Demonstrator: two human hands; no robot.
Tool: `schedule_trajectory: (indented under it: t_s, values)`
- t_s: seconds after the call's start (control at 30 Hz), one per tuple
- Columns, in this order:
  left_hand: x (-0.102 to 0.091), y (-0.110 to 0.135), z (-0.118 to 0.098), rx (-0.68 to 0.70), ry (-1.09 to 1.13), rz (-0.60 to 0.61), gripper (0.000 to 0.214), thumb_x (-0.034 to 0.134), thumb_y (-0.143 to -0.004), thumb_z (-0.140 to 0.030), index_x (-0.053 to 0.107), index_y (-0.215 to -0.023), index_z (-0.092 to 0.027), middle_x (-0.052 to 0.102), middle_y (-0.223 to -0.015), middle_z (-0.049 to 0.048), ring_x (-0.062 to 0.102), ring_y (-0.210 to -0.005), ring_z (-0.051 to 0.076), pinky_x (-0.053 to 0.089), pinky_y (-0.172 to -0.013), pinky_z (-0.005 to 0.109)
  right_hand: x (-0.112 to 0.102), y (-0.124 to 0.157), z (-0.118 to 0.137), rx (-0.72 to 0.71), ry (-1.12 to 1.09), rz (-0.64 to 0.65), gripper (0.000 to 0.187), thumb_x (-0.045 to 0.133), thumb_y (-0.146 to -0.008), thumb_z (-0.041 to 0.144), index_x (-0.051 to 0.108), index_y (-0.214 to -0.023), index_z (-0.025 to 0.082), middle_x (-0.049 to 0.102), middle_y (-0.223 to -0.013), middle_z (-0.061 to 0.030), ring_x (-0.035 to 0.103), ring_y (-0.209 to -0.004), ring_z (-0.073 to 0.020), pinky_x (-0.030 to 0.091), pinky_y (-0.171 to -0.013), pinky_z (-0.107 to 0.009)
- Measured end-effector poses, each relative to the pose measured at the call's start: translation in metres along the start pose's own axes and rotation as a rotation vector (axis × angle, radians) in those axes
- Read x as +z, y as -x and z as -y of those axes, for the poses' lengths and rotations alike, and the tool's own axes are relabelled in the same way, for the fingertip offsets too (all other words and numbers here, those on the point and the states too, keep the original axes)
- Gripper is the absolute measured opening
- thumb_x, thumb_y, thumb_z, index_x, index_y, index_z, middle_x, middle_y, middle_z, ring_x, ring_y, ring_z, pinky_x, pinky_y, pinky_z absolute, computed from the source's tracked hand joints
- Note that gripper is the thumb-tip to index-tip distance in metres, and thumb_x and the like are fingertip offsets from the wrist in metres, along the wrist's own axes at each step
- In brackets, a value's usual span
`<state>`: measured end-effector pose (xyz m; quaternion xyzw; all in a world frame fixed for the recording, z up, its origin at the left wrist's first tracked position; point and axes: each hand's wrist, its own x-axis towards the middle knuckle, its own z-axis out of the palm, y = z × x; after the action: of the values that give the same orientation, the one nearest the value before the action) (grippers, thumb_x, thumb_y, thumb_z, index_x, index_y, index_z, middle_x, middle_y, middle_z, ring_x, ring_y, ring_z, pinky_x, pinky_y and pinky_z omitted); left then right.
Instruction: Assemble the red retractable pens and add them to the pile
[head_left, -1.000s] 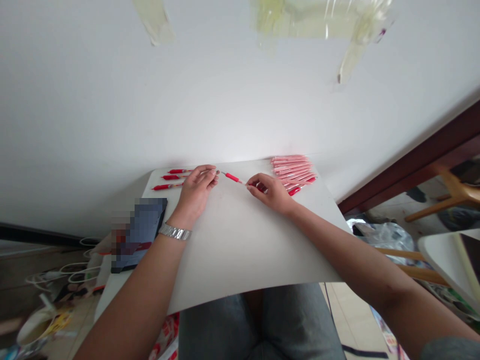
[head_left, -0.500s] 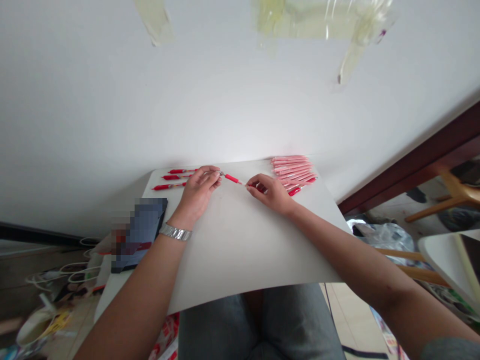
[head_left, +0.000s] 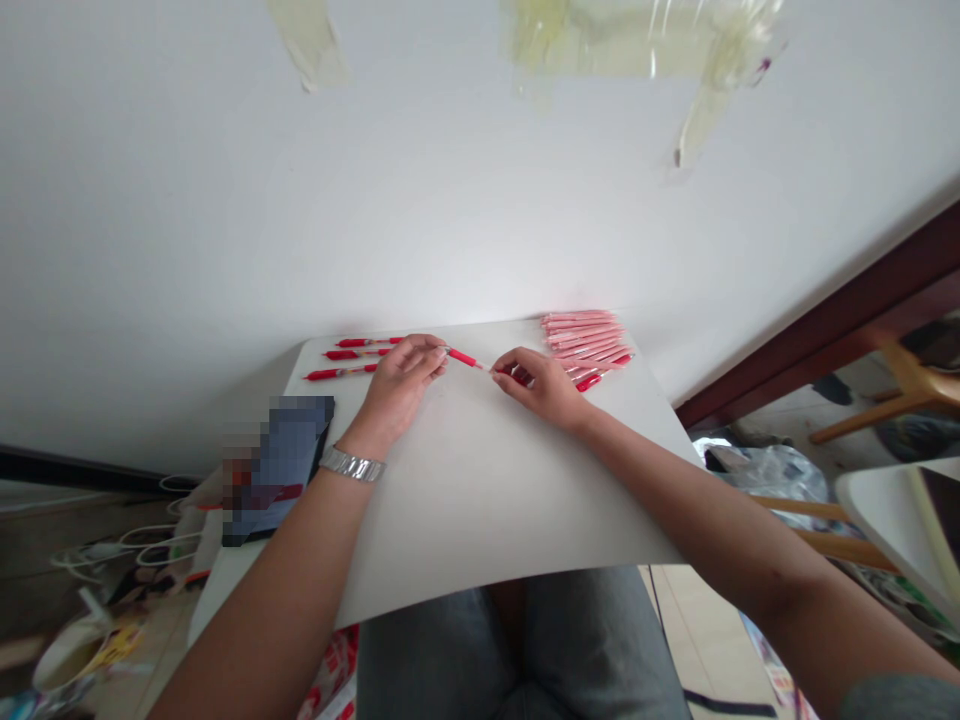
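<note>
My left hand (head_left: pixel 409 378) is closed round the back part of a pen with a red grip (head_left: pixel 461 357), which slants down to the right above the table. At its front end a thin pale piece (head_left: pixel 485 369) sticks out, and the fingertips of my right hand (head_left: pixel 541 388) pinch it. Whether that piece is a refill or the pen's tip I cannot tell. A bit of red shows among my right fingers. Left of my left hand lie red pens (head_left: pixel 341 372) in rows, partly hidden by it. Beside my right hand is a pile of pink-wrapped thin sticks (head_left: pixel 583 330).
A red pen (head_left: pixel 589 383) lies at the pile's front edge. On the white table's (head_left: pixel 510 500) left side rests a dark tablet-like device (head_left: pixel 289 470), partly blurred out. A white wall (head_left: pixel 450 200) rises behind. Cables (head_left: pixel 135 545) lie at the lower left.
My left hand has shifted slightly to the right with the pen, bringing its grip a little nearer my right fingertips. My right hand stays nearly still.
</note>
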<state>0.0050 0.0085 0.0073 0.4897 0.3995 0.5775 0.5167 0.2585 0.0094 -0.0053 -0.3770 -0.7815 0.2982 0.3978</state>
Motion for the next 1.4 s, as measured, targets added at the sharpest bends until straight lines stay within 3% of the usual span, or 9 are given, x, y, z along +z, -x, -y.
schedule_trajectory:
  t_s: [0.43,0.83,1.03,1.17,1.4]
  values:
    - [-0.004,-0.002,0.007,-0.019,0.047,0.015,0.032,0.097,-0.077,-0.039,0.081,-0.099,-0.023,0.073,-0.104,0.0032,0.065,-0.095,0.014,0.053,-0.090,0.028,0.001,-0.001,-0.002,-0.024,-0.015,0.002,0.020,0.066,-0.101,0.040,0.070,-0.107,0.021,0.074,-0.098,-0.0041,0.064,-0.075,-0.0142,0.053,-0.074,-0.029]
    - [0.004,0.001,0.002,-0.004,0.057,-0.029,0.038,0.100,-0.070,-0.043,0.082,-0.095,-0.021,0.076,-0.101,0.0043,0.067,-0.093,0.015,0.055,-0.093,0.032,0.001,-0.001,0.002,-0.020,0.009,0.002,0.029,0.058,-0.105,0.046,0.070,-0.108,0.020,0.074,-0.096,-0.0053,0.061,-0.073,-0.0146,0.049,-0.072,-0.029]
    - [0.002,0.000,0.003,-0.003,0.061,-0.010,0.036,0.099,-0.073,-0.041,0.082,-0.097,-0.021,0.076,-0.101,0.0037,0.066,-0.090,0.014,0.055,-0.092,0.031,0.000,0.000,0.006,-0.005,-0.064,0.021,0.027,0.052,-0.109,0.046,0.060,-0.119,0.022,0.076,-0.094,-0.0037,0.066,-0.080,-0.0169,0.049,-0.076,-0.029]
    - [0.001,0.000,0.005,0.003,0.068,0.002,0.034,0.098,-0.074,-0.039,0.082,-0.098,-0.022,0.074,-0.097,0.0024,0.065,-0.088,0.013,0.054,-0.090,0.029,-0.001,0.000,0.009,-0.006,-0.089,0.002,0.025,0.048,-0.111,0.047,0.055,-0.110,0.024,0.076,-0.095,-0.0040,0.065,-0.081,-0.0170,0.049,-0.077,-0.030]
    - [0.002,0.000,0.004,0.003,0.060,0.005,0.034,0.099,-0.073,-0.039,0.082,-0.097,-0.022,0.072,-0.093,0.0023,0.063,-0.087,0.014,0.054,-0.089,0.030,0.000,0.000,0.003,0.032,-0.009,-0.024,0.027,0.065,-0.099,0.048,0.059,-0.108,0.023,0.071,-0.098,-0.0034,0.061,-0.077,-0.0168,0.048,-0.071,-0.031]
